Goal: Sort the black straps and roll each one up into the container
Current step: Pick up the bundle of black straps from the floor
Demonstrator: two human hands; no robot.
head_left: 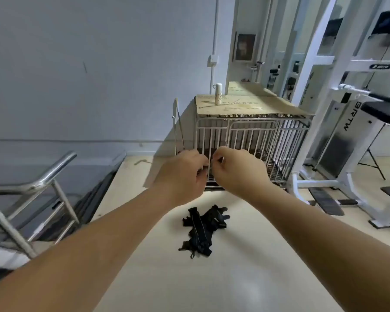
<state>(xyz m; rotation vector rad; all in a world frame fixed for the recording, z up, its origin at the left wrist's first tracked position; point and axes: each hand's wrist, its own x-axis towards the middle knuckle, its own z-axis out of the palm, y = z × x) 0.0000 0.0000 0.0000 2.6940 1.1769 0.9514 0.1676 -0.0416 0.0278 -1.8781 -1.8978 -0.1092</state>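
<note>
1. Left hand (pixel 182 174) and right hand (pixel 239 170) are raised, fingers curled, tips nearly meeting; cannot tell if they pinch anything.
2. Black straps (pixel 203 230) heaped on the floor (pixel 234 278), 6 o'clock of the hands.
3. Wire cage (pixel 252 140) at 12 o'clock.

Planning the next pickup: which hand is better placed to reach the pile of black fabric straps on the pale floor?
Probably left. Both hands hover with curled fingers before the silver barred cage, but the left hand appears nearer the pile of black fabric straps; the right hand sits farther aside.
</note>
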